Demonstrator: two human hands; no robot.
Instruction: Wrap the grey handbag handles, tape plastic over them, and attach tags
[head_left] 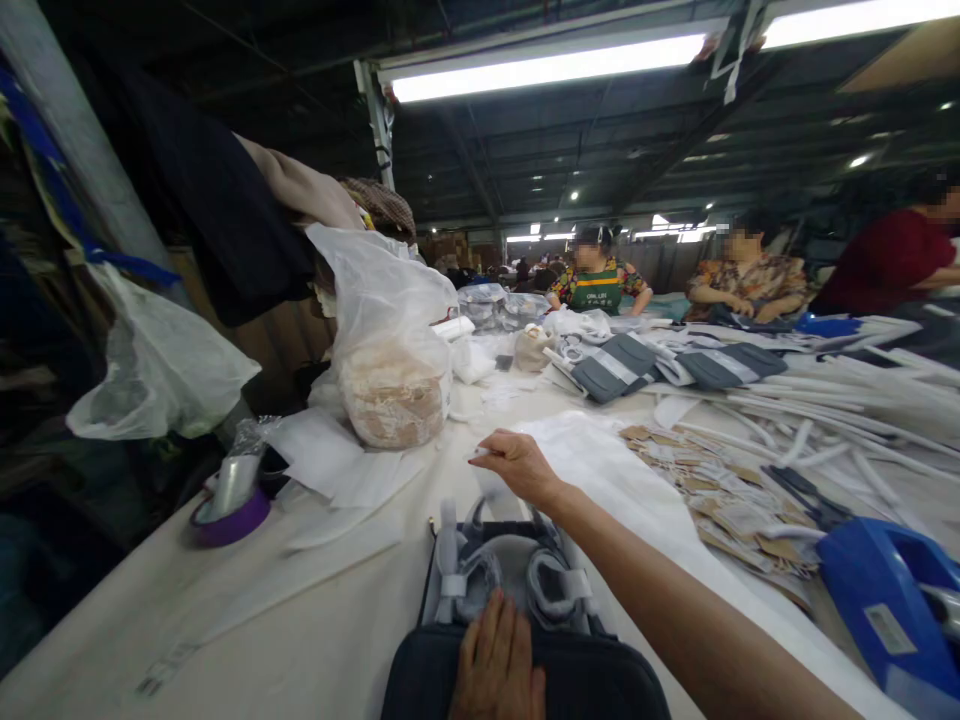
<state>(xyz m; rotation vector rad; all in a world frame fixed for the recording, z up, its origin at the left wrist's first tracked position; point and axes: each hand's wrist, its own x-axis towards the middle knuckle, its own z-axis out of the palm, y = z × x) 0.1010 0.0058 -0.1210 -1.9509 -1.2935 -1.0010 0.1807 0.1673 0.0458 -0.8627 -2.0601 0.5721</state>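
A dark bag (577, 680) lies in front of me at the table's near edge. Its straps (551, 585) are rolled in clear film and banded with white strips. My left hand (496, 655) rests on the bag, fingers stretched out flat and pointing towards the straps. Beyond the bag's far end, my right hand (519, 466) is raised with thumb and fingers pinched together. From that pinch hangs a small translucent strip (491, 487); whether it is tape or film I cannot make out.
Left stand a purple-cored tape roll (232, 515), white sheets (337, 470) and a plastic-wrapped bundle (394, 390). Right are cardboard tags (739, 500), black-handled scissors (806, 495), a blue tape dispenser (885, 590) and white tubes (832, 410). Co-workers (596, 280) sit across the table (300, 600).
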